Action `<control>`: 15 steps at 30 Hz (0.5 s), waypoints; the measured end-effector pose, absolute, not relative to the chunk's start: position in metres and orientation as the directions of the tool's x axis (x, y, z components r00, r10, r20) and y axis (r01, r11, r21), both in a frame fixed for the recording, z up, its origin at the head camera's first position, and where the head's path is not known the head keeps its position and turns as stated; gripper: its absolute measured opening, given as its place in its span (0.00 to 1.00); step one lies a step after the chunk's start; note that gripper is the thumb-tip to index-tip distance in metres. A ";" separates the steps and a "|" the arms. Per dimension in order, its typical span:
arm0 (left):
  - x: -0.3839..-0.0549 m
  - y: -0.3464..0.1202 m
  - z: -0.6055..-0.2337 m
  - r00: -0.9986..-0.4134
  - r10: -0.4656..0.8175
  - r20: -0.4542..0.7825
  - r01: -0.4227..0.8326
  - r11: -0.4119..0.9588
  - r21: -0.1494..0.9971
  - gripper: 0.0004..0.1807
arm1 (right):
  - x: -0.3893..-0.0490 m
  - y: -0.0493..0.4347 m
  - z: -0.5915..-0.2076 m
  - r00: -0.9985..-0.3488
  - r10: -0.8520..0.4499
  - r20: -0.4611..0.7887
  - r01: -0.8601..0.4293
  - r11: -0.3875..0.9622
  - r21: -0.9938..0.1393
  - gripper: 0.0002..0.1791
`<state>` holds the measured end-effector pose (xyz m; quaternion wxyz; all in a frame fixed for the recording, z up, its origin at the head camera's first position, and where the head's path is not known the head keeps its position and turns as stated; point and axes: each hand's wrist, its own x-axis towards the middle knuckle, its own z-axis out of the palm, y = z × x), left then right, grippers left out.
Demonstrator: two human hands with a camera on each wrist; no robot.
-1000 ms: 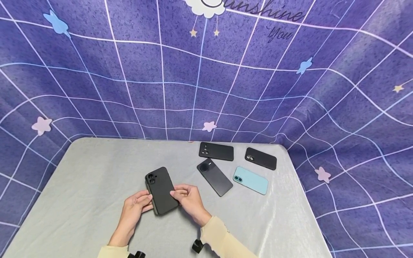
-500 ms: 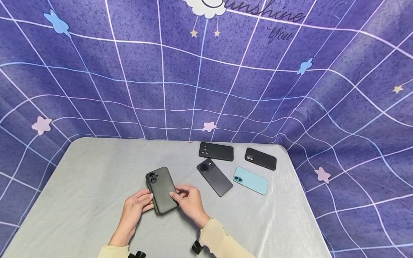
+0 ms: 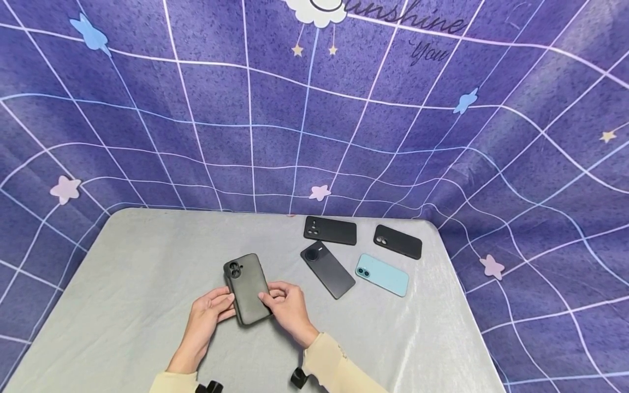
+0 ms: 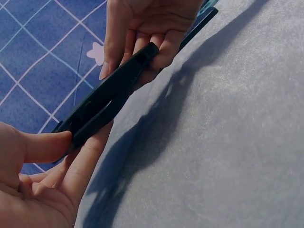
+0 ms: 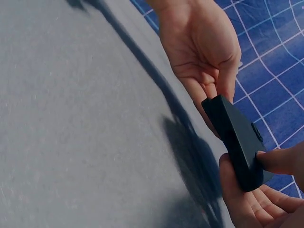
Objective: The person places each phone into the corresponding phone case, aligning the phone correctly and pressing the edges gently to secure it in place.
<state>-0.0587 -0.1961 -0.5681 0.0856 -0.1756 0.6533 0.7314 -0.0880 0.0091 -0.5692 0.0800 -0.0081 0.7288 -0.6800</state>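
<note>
Both hands hold a dark phone case [image 3: 251, 297] above the table, its back with the camera cutouts facing up. My left hand [image 3: 208, 311] pinches its left edge, thumb on top and fingers beneath. The right hand [image 3: 291, 310] grips the opposite edge, thumb pressed on the back. Seen side-on in the left wrist view, the case [image 4: 90, 113] has a narrow gap between two dark layers near its lower edge. In the right wrist view one end of the case [image 5: 241, 142] shows between both hands; whether a phone sits inside, I cannot tell.
To the right lie a dark grey phone [image 3: 328, 271] with a round camera and a light blue phone [image 3: 382, 274]. Behind them are two black phone cases, one on the left [image 3: 334, 231] and one on the right [image 3: 400, 243]. A patterned purple curtain [image 3: 275, 142] hangs behind the cloth-covered table [image 3: 132, 273].
The held case has tilted slightly, so its back catches more light and looks greyer. Both hands keep their hold with only small shifts. The other phones and cases lie as before.
</note>
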 end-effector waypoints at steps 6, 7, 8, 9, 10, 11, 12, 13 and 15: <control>-0.058 -0.196 -0.568 -0.926 -0.098 -0.364 -0.351 -0.130 0.927 0.23 | -0.086 0.008 -0.569 -0.978 -0.118 -0.172 0.173 0.008 -0.985 0.12; -0.058 -0.195 -0.568 -0.927 -0.096 -0.363 -0.350 -0.126 0.928 0.23 | -0.086 0.008 -0.569 -0.976 -0.120 -0.183 0.185 0.000 -0.983 0.12; -0.058 -0.195 -0.568 -0.927 -0.093 -0.362 -0.350 -0.123 0.929 0.23 | -0.085 0.008 -0.569 -0.973 -0.120 -0.195 0.198 -0.008 -0.980 0.12; -0.058 -0.195 -0.568 -0.928 -0.092 -0.361 -0.350 -0.120 0.929 0.23 | -0.085 0.008 -0.570 -0.972 -0.119 -0.201 0.204 -0.012 -0.979 0.12; -0.058 -0.195 -0.569 -0.929 -0.090 -0.360 -0.349 -0.117 0.930 0.22 | -0.085 0.008 -0.569 -0.970 -0.119 -0.210 0.213 -0.019 -0.977 0.12; -0.059 -0.195 -0.569 -0.929 -0.089 -0.360 -0.350 -0.113 0.930 0.22 | -0.085 0.008 -0.569 -0.970 -0.118 -0.215 0.218 -0.020 -0.976 0.12; -0.059 -0.194 -0.569 -0.929 -0.087 -0.359 -0.349 -0.110 0.931 0.22 | -0.084 0.008 -0.569 -0.968 -0.116 -0.222 0.226 -0.020 -0.974 0.12; -0.059 -0.194 -0.569 -0.929 -0.088 -0.360 -0.351 -0.109 0.930 0.22 | -0.084 0.008 -0.568 -0.966 -0.115 -0.230 0.234 -0.022 -0.972 0.12; -0.058 -0.194 -0.569 -0.928 -0.087 -0.361 -0.352 -0.106 0.930 0.23 | -0.084 0.009 -0.566 -0.963 -0.118 -0.242 0.247 -0.028 -0.969 0.12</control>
